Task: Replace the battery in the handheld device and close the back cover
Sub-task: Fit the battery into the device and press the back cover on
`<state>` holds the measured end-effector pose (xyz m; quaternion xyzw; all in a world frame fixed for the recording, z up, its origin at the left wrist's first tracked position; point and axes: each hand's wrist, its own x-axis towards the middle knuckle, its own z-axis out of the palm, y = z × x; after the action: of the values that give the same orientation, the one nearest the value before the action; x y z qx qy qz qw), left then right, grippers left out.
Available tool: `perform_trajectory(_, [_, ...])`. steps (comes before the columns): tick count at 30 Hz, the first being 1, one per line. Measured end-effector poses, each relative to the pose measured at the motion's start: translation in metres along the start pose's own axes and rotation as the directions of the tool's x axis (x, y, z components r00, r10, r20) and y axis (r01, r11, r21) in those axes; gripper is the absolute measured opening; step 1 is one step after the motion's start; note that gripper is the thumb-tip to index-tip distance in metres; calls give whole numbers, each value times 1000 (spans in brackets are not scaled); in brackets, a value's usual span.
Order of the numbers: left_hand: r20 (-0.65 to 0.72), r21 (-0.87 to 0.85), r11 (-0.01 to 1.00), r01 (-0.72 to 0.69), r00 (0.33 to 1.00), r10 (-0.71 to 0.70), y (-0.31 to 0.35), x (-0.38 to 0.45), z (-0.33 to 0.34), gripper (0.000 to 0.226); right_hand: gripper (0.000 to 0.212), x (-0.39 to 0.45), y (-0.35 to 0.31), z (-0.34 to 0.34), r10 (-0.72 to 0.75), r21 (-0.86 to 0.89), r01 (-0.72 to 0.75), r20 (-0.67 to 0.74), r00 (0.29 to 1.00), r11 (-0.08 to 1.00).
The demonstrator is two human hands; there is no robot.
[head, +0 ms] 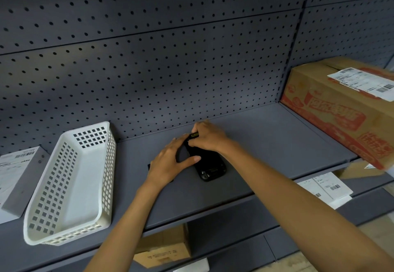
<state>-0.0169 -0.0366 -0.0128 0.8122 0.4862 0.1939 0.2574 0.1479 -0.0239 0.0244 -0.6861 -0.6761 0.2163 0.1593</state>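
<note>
A black handheld device lies back-up on the grey shelf, its near end rounded. My left hand rests on the device's left side, thumb stretched across its middle. My right hand grips the far end, fingers pinched around a small dark part with a yellowish label. Whether that part is the battery or the cover edge I cannot tell. A flat black piece peeks out from under my left hand on the shelf.
A white perforated plastic basket stands at the left, beside a grey box with a paper label. A printed cardboard carton fills the shelf's right end. The pegboard wall rises right behind the hands. Boxes sit on the lower shelf.
</note>
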Motion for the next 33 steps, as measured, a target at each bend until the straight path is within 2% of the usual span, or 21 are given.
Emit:
perform_trajectory(6, [0,-13,1000,-5,1000,5,3,-1,-1,82,39,1,1,3,3,4,-3,3,1000,1000])
perform_trajectory(10, [7,-28,1000,-1,1000,1,3,-1,-2,84,34,0,21,-5,-35,256,21,48,998,967])
perform_trajectory(13, [0,-17,1000,4,1000,-4,5,-2,-3,83,32,1,38,-11,-55,412,39,29,998,910])
perform_trajectory(16, [1,-27,1000,13,1000,-13,6,-2,-3,81,29,-2,52,-13,-86,414,78,0,996,907])
perform_trajectory(25, [1,-23,1000,13,1000,-13,12,-5,-5,80,40,-6,66,-14,-154,464,124,26,988,877])
perform_trajectory(33, [6,-31,999,12,1000,-12,8,-3,-4,82,37,0,67,-9,-150,418,159,-53,987,895])
